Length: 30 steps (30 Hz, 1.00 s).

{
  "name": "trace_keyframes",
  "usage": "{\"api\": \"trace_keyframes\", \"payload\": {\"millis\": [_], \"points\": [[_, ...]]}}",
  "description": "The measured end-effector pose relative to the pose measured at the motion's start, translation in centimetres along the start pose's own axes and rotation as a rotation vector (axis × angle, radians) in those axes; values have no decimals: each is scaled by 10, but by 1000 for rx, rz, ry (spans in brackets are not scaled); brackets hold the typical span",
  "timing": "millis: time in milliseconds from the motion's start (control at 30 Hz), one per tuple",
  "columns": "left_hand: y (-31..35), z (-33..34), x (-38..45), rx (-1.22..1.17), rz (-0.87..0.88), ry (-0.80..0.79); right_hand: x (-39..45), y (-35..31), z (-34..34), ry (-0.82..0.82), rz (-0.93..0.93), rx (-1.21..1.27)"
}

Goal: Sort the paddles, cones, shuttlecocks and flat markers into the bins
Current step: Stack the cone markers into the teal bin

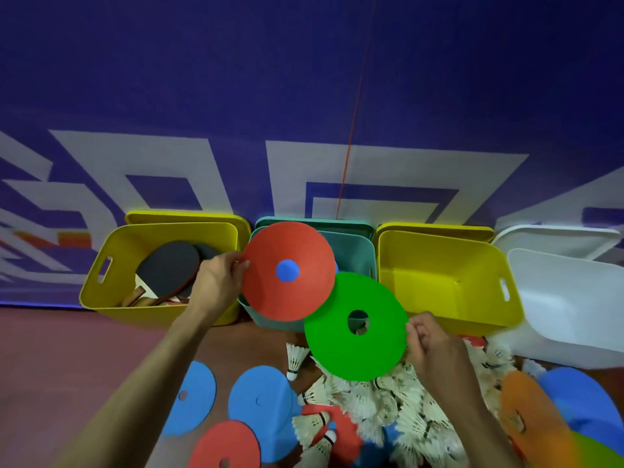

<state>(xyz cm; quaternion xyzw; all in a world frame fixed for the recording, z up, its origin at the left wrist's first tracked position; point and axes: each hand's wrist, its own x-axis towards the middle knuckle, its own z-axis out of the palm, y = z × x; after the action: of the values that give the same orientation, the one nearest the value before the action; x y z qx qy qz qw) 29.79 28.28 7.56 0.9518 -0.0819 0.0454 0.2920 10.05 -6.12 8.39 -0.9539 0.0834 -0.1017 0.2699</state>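
Head view: the left hand (216, 282) pinches the red flat marker (288, 270) at its left rim, holding it above the teal bin (358, 251). The right hand (435, 346) pinches the green flat marker (356, 327) at its right edge, just in front of that bin. Below lies reddish floor (67, 349), with a purple-and-white banner (304, 79) behind. The shuttlecocks (388, 400) blur together, and the teal bin's contents are hidden.

Purple-white banner wall (304, 79), reddish floor (67, 349)
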Motion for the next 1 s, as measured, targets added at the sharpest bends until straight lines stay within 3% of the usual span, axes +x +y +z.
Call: {"api": "trace_keyframes", "payload": {"millis": [267,433,567,767,1000], "points": [[21,49,28,38,-136,-174,-9,12,-16,-33,165,-15],[15,57,6,258,-91,-123,-3,3,-15,-44,178,66],[-13,50,-15,250,-49,-125,16,-13,-2,-25,132,233],[-28,32,-65,150,-17,-85,65,-53,24,-113,360,375],[-36,43,-121,22,0,-204,9,-44,44,-215,436,362]]}}
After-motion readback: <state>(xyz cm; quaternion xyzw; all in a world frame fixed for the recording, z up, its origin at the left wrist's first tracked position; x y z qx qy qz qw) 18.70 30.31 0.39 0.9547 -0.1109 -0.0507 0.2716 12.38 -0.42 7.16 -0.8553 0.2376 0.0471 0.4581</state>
